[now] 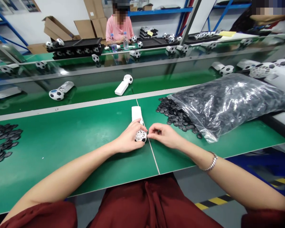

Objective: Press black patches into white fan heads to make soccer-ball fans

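The left hand (129,139) was clamped around the round white head of a small handheld fan (140,135) lying at the near middle of the green table (61,139), its handle pointing far. The right hand (163,134) pinched its fingers together against the head. The fan looked light, stiff plastic, best gripped by head or handle. A bag of black pieces (228,101) lay right, spilling loose ones.
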Motion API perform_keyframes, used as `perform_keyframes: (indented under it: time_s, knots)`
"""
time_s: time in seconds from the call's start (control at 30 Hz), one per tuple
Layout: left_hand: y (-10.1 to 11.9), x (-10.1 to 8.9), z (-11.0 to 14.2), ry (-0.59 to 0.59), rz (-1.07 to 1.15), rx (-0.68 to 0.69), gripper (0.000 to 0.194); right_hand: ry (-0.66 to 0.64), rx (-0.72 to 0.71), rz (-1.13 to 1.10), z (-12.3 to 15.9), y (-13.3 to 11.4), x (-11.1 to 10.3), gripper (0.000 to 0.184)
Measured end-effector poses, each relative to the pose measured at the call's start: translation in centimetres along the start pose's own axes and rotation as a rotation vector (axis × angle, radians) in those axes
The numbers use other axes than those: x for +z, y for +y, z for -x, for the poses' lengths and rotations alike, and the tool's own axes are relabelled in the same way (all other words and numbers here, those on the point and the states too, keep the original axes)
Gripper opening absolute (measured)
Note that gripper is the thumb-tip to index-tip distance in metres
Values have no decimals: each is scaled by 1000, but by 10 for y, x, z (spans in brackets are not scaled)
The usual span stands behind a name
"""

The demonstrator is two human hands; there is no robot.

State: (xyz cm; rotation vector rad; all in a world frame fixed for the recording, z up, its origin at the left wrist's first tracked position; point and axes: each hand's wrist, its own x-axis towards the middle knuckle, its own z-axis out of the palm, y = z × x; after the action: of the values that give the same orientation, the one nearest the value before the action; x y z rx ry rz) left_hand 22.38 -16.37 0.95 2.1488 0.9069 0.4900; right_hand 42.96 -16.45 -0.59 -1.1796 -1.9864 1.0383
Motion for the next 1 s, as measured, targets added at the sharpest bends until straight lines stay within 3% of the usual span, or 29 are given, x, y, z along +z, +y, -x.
perform_keyframes:
  time_s: [0.1, 0.2, 0.37, 0.47, 0.6, 0.83, 1.0]
  knots:
    - [-1, -4, 0, -26, 15, 20, 39, 200, 59, 450, 2, 19, -36, 6]
    - [-4, -9, 0, -60, 14, 70, 39, 214, 167, 777, 5, 37, -61, 10]
    - [-5, -13, 0, -130, -8, 103, 38, 129, 42, 972, 9, 43, -58, 18]
    - [-3, -8, 4, -37, -69, 27, 48, 73, -45, 1104, 8, 38, -53, 22]
    - [-1, 1, 10, 104, -118, -137, 52, 83, -87, 1002, 5, 31, -55, 19]
    - [-6, -10, 14, 3, -50, -96, 51, 39, 31, 793, -9, 38, -55, 10]
    - [-11, -14, 16, 78, -17, -184, 62, -8, 73, 609, -10, 29, -48, 4]
